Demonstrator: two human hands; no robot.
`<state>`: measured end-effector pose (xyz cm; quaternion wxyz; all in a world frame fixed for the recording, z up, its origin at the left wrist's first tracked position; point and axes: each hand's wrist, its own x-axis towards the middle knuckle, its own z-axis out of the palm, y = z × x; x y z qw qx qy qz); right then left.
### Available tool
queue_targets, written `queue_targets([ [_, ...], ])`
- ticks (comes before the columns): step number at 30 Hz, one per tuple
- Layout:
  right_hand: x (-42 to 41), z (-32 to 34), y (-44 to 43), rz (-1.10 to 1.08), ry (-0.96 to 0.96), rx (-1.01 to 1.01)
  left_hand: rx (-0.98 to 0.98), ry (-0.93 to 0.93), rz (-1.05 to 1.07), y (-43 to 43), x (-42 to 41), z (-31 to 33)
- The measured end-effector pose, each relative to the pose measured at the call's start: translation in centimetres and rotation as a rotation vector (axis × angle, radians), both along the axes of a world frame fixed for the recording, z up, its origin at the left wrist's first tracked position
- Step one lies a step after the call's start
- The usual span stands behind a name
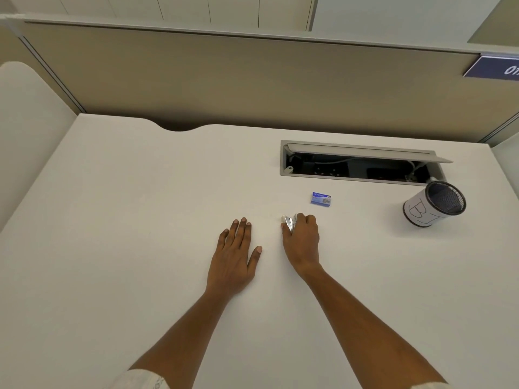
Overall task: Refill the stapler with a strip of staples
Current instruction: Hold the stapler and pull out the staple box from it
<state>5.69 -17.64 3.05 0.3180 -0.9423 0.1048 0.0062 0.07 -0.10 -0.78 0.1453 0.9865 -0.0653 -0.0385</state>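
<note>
Your right hand [302, 240] clamps curled fingers on the stapler [288, 221]; your left hand [234, 254] lies flat beside it, fingers straight. Staple box [321, 198] just behind the stapler, mesh cup [434, 204] far to its right; contents of both unseen.

Right hand [302, 240] grips stapler [288, 221] on desk [140, 220]; left hand [234, 255] flat (fingers straight).

The white desk [112, 220] held an open cable hatch [283, 171], with a blue staple box [320, 198] just before that hatch, a silvery stapler [288, 221] nearer still under the curled right hand [302, 240], the flat left hand [234, 256] farther left, and a mesh cup [434, 204] by the hatch's right end.
</note>
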Motion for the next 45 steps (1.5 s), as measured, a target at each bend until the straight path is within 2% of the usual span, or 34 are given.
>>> queue_targets([
  [3,-0.6,0.1,-0.2,0.020,0.000,0.030,0.012,0.002,-0.005,0.0,0.0,-0.1],
  [7,-2.0,0.7,-1.1,0.029,-0.019,0.183,0.013,0.018,-0.012,0.1,-0.1,0.0],
  [13,-5.2,4.1,-2.8,0.046,0.093,0.667,-0.083,0.073,-0.003,0.0,-0.5,0.7],
  [23,-9.0,14.9,-5.6,0.167,0.239,1.351,-0.269,0.194,0.050,0.6,-1.5,5.0],
  [26,-9.6,18.1,-5.9,0.222,0.261,1.543,-0.286,0.138,0.030,0.5,-1.3,6.6],
  [30,-10.8,21.3,-5.8,0.292,0.266,1.643,-0.325,0.041,0.010,-0.4,-1.6,9.9],
  [33,-11.7,22.5,-5.5,0.329,0.271,1.681,-0.530,-0.018,0.034,-2.0,-2.2,14.3],
  [36,-12.4,23.3,-5.3,0.388,0.285,1.740,-0.884,-0.097,0.047,-3.7,-3.7,19.9],
  [39,-12.8,24.3,-5.1,0.438,0.303,1.786,-1.278,-0.012,-0.027,-4.9,-5.7,25.4],
  [42,-13.1,25.4,-5.0,0.502,0.315,1.783,-1.437,0.062,-0.126,-5.1,-7.4,29.2],
  [45,-13.5,26.4,-4.8,0.551,0.322,1.764,-1.555,0.126,-0.090,-5.2,-8.3,30.8],
])
